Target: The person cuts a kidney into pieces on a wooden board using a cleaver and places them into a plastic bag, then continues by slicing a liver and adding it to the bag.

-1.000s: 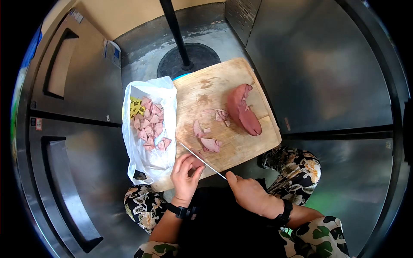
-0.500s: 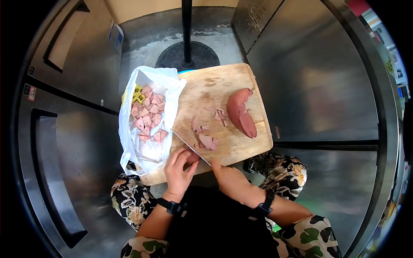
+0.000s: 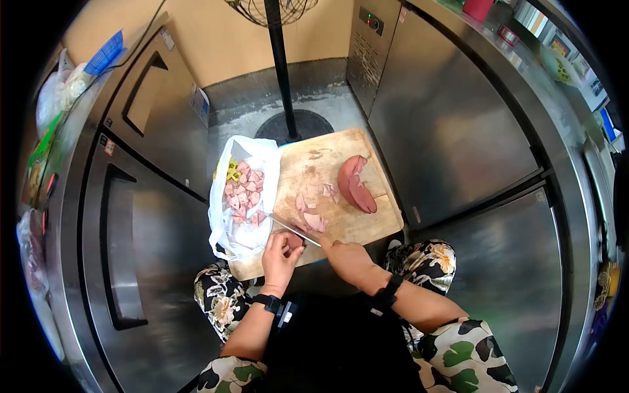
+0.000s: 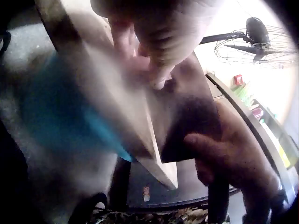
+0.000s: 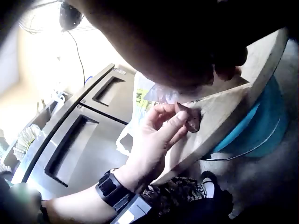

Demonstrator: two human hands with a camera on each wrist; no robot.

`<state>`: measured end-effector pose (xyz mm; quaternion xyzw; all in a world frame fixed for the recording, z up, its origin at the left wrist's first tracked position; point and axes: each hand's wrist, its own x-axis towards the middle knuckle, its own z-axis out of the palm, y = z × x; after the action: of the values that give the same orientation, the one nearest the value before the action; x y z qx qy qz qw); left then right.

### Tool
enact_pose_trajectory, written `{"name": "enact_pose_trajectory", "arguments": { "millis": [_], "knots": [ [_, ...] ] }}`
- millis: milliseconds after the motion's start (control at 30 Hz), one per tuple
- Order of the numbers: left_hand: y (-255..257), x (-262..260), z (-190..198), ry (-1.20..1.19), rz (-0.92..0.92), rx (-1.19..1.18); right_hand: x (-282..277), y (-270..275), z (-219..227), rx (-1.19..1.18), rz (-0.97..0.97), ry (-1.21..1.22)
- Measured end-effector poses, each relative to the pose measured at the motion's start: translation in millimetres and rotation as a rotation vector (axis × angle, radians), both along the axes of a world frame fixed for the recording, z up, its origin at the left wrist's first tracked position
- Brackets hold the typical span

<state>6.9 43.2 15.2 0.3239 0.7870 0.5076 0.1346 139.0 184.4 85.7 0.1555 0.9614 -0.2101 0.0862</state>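
Note:
My left hand grips a small pink piece of meat at the near edge of the wooden cutting board. The right hand holds a cleaver by its handle. Seen edge-on from above, the blade lies close beside the held piece; its broad dark face shows in the left wrist view. Thin meat slices and small scraps lie beyond the blade. A large curved chunk of meat rests on the board's right side. Cut meat chunks sit inside a white plastic bag at the left.
Steel cabinets close in on both sides. Behind the board rises a black fan stand on a round base. Beneath the board shows a blue tub. Knees in patterned trousers flank the board's near side.
The head view has tilted up, bringing in the counters and the fan's cage. Both hands keep their grips, with the cleaver still alongside the held meat.

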Motion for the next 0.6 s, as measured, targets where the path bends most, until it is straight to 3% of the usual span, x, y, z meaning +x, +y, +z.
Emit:
{"name": "enact_pose_trajectory", "arguments": {
  "millis": [67, 133, 167, 233, 267, 333, 433, 567, 600],
  "knots": [
    [-1.1, -1.6, 10.3, -0.125, -0.007, 0.002, 8.4, 9.7, 3.0, -0.031, -0.015, 0.018],
    [1.6, -9.8, 11.0, 0.071, 0.039, 0.007, 12.3, 20.4, -4.9, -0.089, -0.042, 0.043],
    [3.7, -14.0, 12.3, 0.17, 0.064, 0.008, 12.9, 27.5, -13.6, -0.178, -0.039, 0.203],
    [14.4, -18.5, 32.8, -0.014, 0.074, 0.026, 5.5, 34.9, -4.0, -0.365, -0.031, 0.523],
    [19.1, -24.6, 30.6, -0.051, 0.065, 0.035, 7.6, 43.4, 4.1, -0.893, -0.253, 0.131],
    [27.9, -33.7, 31.7, -0.102, 0.044, 0.065, 8.3, 54.1, -13.2, -1.071, -0.312, 0.178],
    [35.4, -36.3, 42.1, -0.08, -0.049, -0.141, 13.2, 73.8, -24.3, -1.273, -0.38, 0.252],
    [48.7, -26.8, 28.2, 0.317, -0.119, -0.353, 11.0, 79.5, -19.2, -1.408, -0.466, 0.41],
    [59.1, -17.8, 46.1, 0.263, -0.134, -0.496, 10.6, 81.0, -16.3, -1.417, -0.469, 0.435]
  ]
}}
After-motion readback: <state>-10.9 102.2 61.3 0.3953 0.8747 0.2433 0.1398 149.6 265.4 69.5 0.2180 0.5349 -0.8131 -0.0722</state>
